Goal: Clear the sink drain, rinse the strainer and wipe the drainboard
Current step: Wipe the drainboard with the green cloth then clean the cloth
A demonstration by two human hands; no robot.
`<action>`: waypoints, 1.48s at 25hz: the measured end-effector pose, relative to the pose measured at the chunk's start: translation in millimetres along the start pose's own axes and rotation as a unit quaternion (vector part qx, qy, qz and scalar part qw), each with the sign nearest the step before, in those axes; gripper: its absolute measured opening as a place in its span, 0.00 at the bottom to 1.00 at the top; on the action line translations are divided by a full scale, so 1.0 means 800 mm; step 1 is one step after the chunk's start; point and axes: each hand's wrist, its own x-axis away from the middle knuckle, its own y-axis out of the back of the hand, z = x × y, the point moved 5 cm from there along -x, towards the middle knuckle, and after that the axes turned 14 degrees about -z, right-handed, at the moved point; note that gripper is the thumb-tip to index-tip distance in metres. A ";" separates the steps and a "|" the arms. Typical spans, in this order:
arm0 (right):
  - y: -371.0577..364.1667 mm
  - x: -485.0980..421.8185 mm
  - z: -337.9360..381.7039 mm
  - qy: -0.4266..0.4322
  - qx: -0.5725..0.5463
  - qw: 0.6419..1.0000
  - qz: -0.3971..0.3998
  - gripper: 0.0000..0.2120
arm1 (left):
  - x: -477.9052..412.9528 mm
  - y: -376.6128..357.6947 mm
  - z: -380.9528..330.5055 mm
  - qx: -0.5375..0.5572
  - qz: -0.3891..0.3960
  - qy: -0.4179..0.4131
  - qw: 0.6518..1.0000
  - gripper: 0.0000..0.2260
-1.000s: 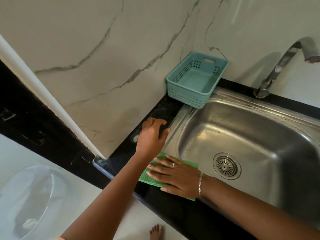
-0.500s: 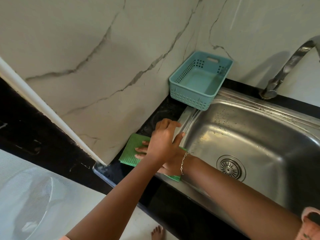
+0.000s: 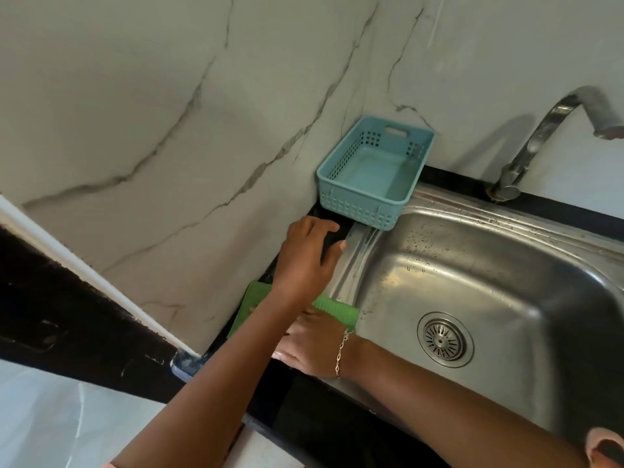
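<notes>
Counter (image 3: 304,410) left of sink (image 3: 358,255): wiping under way. Finds cloth (image 3: 337,310) shifted from sink's front corner toward wall (image 3: 169,163), under flat right hand (image 3: 314,352); left hand (image 3: 307,261) slack, empty, by sink's back corner. Strainer (image 3: 445,339) seated in sink. Wipe judged part-done.

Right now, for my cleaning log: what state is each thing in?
Sink: droplets on its walls.
Strainer: seated in the sink floor.
Faucet: no water running.
Basket: empty.
Green cloth: flat, pressed under right hand.
Left hand: open, fingers relaxed.
</notes>
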 end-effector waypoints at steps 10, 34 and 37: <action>0.005 -0.004 -0.044 -0.033 0.113 0.984 -0.131 0.12 | -0.021 0.000 0.007 0.021 0.001 -0.003 1.000 0.12; 0.080 0.307 -0.185 -0.722 -0.531 0.265 -0.356 0.06 | -0.019 -0.117 -0.075 0.006 0.074 -0.067 0.995 0.16; 0.136 0.344 -0.228 -0.734 -0.471 0.316 -0.374 0.08 | -0.021 -0.130 -0.081 0.004 0.086 -0.056 0.995 0.15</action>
